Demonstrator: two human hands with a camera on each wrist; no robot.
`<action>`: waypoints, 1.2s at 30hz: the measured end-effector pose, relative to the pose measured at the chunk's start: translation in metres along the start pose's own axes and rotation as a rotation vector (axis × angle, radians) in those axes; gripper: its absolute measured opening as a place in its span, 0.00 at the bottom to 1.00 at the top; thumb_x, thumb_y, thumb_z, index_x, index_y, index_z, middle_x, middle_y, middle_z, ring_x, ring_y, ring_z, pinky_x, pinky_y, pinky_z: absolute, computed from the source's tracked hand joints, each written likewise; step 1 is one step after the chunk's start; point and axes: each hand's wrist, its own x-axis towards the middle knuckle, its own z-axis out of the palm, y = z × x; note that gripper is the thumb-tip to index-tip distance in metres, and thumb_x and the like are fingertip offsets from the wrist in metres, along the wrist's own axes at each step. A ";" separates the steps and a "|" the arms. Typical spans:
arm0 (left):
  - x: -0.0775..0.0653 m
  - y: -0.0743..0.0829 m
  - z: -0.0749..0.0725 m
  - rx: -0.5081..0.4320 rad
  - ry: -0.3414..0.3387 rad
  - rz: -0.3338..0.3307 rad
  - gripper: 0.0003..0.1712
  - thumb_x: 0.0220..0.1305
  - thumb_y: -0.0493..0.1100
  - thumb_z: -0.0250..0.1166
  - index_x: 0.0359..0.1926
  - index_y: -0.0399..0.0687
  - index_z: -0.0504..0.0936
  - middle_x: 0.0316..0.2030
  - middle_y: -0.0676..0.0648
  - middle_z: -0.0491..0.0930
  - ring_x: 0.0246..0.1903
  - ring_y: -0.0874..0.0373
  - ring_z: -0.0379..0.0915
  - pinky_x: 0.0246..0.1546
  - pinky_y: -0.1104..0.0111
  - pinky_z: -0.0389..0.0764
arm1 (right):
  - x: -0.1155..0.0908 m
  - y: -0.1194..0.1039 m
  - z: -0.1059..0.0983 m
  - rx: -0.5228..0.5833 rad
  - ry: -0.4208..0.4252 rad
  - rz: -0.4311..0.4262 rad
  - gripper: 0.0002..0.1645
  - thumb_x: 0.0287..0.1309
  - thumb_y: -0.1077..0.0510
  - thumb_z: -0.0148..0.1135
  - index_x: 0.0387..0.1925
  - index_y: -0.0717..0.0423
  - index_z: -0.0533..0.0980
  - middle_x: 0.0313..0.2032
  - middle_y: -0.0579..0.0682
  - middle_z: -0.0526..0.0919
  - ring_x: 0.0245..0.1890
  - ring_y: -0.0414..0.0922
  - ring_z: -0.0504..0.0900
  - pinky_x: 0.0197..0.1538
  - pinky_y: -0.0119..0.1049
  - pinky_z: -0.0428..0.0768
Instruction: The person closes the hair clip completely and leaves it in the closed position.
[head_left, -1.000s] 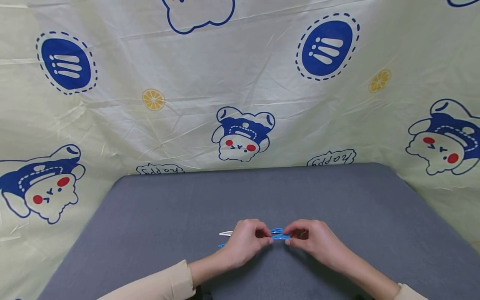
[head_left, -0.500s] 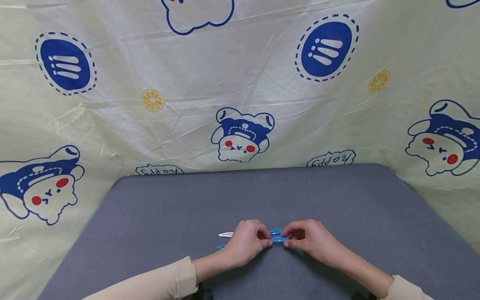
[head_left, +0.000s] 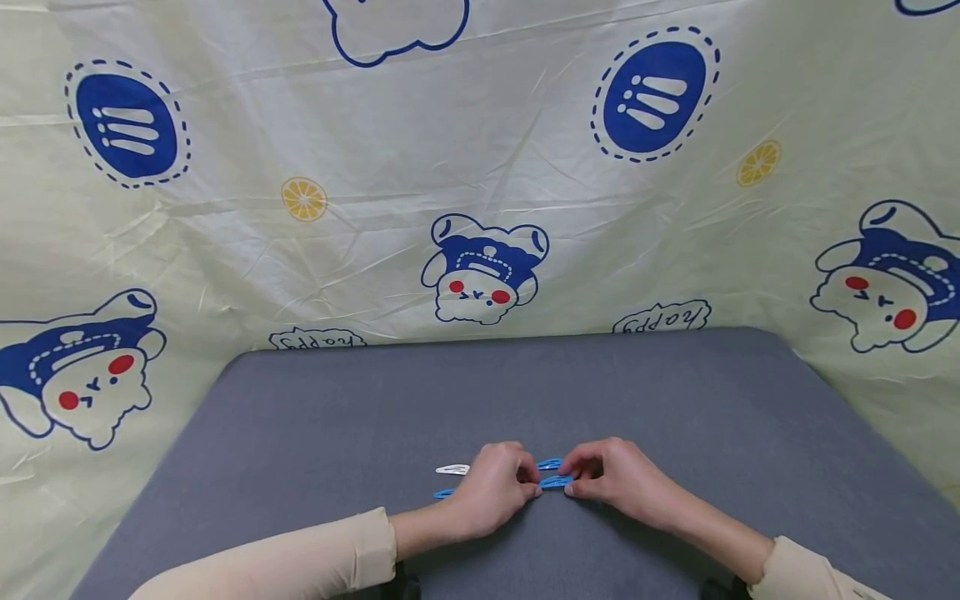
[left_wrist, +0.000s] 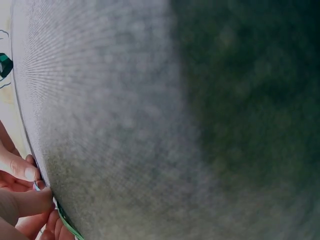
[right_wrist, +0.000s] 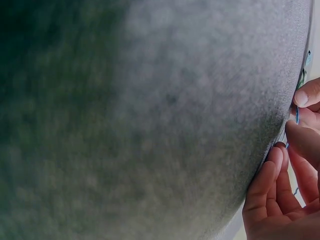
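Note:
A blue snap hair clip (head_left: 555, 482) lies crosswise between the two hands in the head view. My left hand (head_left: 497, 487) pinches its left end between thumb and fingers. At the clip's right end, the thumb and fingertips of my right hand (head_left: 618, 475) hold it. Just behind is a second blue hair clip (head_left: 550, 463), partly covered by the fingers. To the left of my left hand lie a white hair clip (head_left: 452, 470) and another blue clip end (head_left: 443, 494), each partly hidden by that hand. The wrist views show the fingertips only at their edges.
A grey cloth-covered table (head_left: 337, 433) spreads beneath the hands. Behind it hangs a pale curtain (head_left: 375, 150) printed with bears and orange slices, reaching down to the table's back and side edges.
Both hands and the near blue clip have shifted slightly left and a little closer to the person. The pinch at both ends looks the same.

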 end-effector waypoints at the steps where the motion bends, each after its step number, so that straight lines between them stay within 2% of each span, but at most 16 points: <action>1: 0.000 0.000 0.000 0.008 -0.002 0.005 0.06 0.52 0.36 0.75 0.24 0.48 0.85 0.23 0.61 0.72 0.25 0.72 0.67 0.28 0.80 0.69 | 0.000 0.000 0.000 0.002 -0.002 0.000 0.06 0.54 0.58 0.73 0.35 0.50 0.83 0.26 0.41 0.81 0.27 0.38 0.79 0.31 0.32 0.76; 24: -0.001 0.004 0.000 0.061 -0.006 -0.018 0.06 0.52 0.36 0.75 0.24 0.50 0.87 0.23 0.61 0.71 0.25 0.71 0.67 0.26 0.79 0.68 | 0.002 0.004 -0.003 -0.018 -0.019 -0.032 0.08 0.52 0.62 0.72 0.36 0.54 0.82 0.27 0.41 0.81 0.28 0.36 0.78 0.32 0.31 0.76; 36: -0.001 0.006 -0.001 0.081 -0.027 0.008 0.05 0.52 0.38 0.75 0.24 0.50 0.87 0.23 0.62 0.72 0.26 0.72 0.67 0.27 0.80 0.67 | 0.000 0.004 -0.004 0.013 -0.038 -0.024 0.08 0.54 0.61 0.71 0.38 0.54 0.83 0.28 0.42 0.81 0.28 0.37 0.78 0.32 0.31 0.75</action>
